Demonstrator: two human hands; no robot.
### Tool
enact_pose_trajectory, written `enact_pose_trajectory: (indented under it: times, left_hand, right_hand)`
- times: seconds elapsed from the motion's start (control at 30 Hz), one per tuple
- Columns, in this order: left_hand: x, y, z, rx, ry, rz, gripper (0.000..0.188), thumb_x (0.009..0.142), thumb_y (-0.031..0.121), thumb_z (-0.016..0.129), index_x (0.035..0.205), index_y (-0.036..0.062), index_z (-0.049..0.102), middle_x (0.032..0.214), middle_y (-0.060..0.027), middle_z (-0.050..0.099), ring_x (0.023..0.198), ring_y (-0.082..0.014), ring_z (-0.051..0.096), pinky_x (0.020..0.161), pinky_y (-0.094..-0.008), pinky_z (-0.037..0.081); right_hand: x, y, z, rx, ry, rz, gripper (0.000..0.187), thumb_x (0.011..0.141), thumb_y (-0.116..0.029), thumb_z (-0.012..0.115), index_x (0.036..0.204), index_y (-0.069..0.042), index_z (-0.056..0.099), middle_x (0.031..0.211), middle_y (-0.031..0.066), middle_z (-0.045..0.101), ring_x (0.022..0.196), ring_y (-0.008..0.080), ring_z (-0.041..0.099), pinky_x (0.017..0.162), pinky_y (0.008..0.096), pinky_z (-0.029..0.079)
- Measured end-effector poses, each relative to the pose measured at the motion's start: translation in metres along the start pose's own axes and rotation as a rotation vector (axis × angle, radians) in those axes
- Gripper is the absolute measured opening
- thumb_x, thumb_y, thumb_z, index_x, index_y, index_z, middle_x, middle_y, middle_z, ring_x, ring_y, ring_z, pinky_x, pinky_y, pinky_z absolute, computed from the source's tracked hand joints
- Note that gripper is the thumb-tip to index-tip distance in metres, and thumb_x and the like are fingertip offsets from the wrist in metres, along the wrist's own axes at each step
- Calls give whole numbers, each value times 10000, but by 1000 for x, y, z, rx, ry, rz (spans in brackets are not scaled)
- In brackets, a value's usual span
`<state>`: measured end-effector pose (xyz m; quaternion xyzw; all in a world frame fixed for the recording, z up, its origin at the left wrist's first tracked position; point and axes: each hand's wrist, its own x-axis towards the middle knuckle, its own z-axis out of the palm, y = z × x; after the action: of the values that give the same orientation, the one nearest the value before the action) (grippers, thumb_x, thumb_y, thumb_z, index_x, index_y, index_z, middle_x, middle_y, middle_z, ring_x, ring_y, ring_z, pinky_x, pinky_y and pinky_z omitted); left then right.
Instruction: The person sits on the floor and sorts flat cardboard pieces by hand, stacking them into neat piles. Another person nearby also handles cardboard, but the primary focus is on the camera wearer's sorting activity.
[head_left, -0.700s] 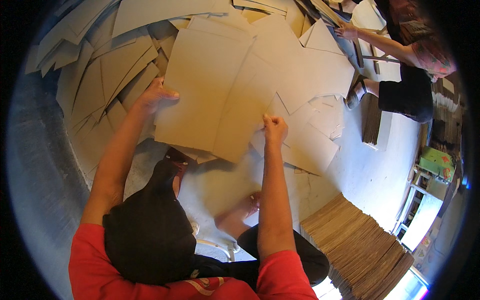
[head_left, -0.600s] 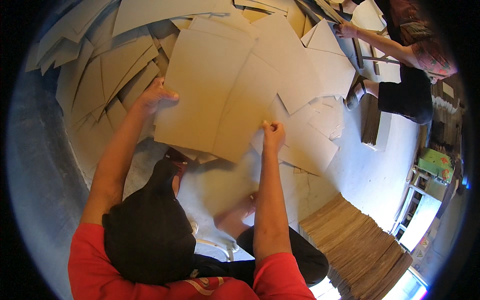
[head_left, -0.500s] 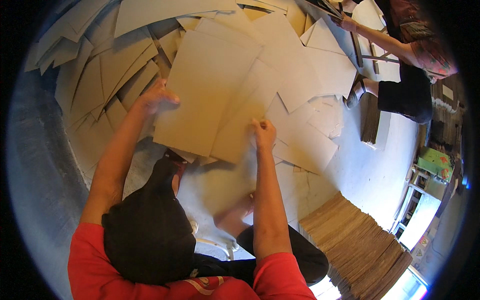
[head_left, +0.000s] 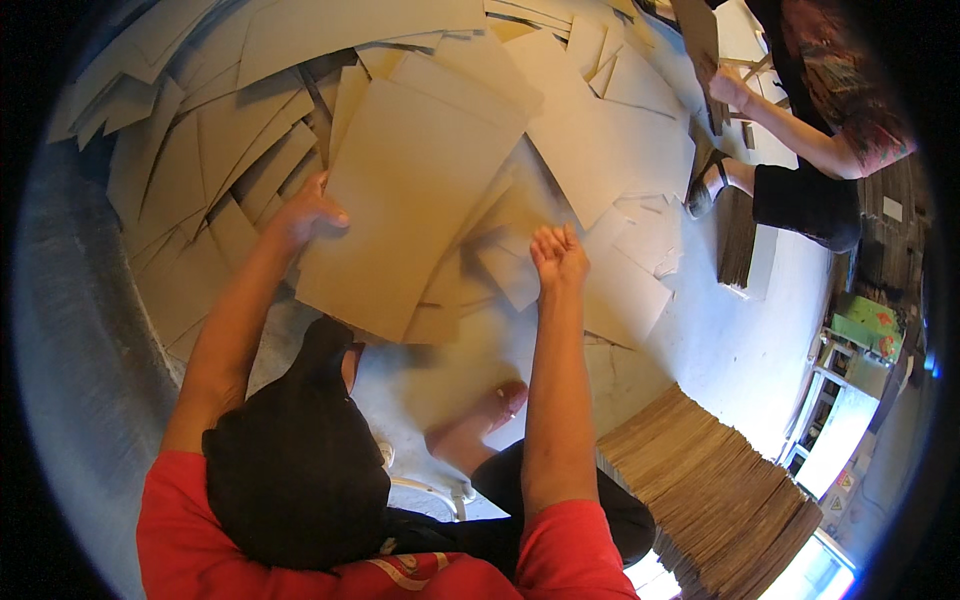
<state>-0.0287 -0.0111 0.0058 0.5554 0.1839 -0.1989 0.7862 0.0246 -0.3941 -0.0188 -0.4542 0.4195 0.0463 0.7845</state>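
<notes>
A large tan cardboard sheet (head_left: 410,200) lies tilted in front of me, raised off the heap at its near end. My left hand (head_left: 312,212) grips its left edge, thumb on top and the other fingers partly hidden behind. To the right of the sheet, and apart from it, is my right hand (head_left: 560,257), its fingers curled in with nothing visible in them. Under and around both hands spreads a loose heap of flat cardboard pieces (head_left: 600,150), overlapping at many angles.
Near my right knee stands a tall stack of cardboard sheets (head_left: 710,490). At the upper right another person (head_left: 830,120) handles cardboard beside a smaller stack (head_left: 738,240). A white rack (head_left: 835,420) stands at the far right. My sandalled foot (head_left: 500,405) rests below the heap.
My right hand has come off the cardboard's right side and moved right and slightly away from me. The sheet in my left hand has shifted slightly nearer. The other person's arm has moved.
</notes>
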Motion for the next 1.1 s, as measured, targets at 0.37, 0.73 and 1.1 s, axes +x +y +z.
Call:
enact_pose_trajectory:
  times: [0.37, 0.73, 1.1]
  left_hand:
    - [-6, -16, -29, 91, 74, -48, 939, 428, 103, 745, 1287, -45, 392, 1068, -127, 576, 872, -232, 588, 833, -335, 471]
    - [-24, 27, -32, 70, 222, -61, 903, 415, 74, 723, 1265, -11, 430, 975, -100, 575, 812, -238, 583, 735, -375, 494]
    - [-13, 40, 10, 179, -52, -51, 799, 390, 123, 801, 1141, -10, 566, 980, -116, 604, 819, -216, 587, 760, -321, 472]
  right_hand:
    - [84, -35, -6, 546, -111, -97, 165, 929, -212, 518, 928, -48, 520, 719, 76, 533, 588, 171, 473, 471, 266, 385]
    - [-35, -27, -203, 469, 70, -197, 225, 812, -113, 567, 1022, -34, 579, 993, 79, 632, 917, 227, 587, 775, 392, 508]
    - [-30, -18, -49, 12, -181, -383, 89, 808, 61, 558, 872, 1, 576, 812, 54, 612, 732, 140, 589, 695, 242, 502]
